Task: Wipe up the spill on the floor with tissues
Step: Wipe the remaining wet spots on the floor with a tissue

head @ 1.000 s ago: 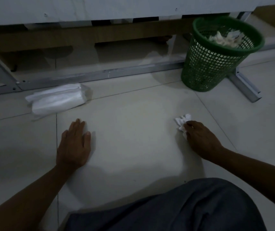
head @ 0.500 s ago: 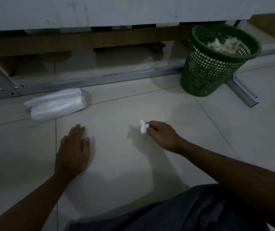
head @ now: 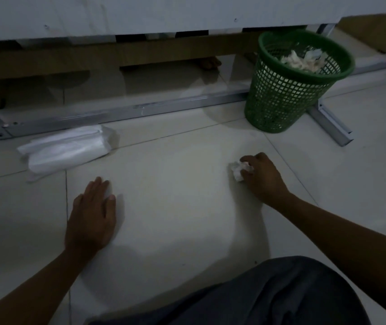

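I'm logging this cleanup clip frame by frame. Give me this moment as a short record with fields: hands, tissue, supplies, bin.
left hand: flat, palm down on the floor tiles, holding nothing
right hand: closed on a crumpled tissue, pressed to the floor
tissue pack: lying on the floor beyond the left hand
green mesh wastebasket: upright, beyond the right hand, used tissues inside
spill: not discernible in this dim light

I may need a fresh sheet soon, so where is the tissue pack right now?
In the head view the tissue pack lies on the floor at the left, just beyond the flat left hand and in front of the metal frame rail.
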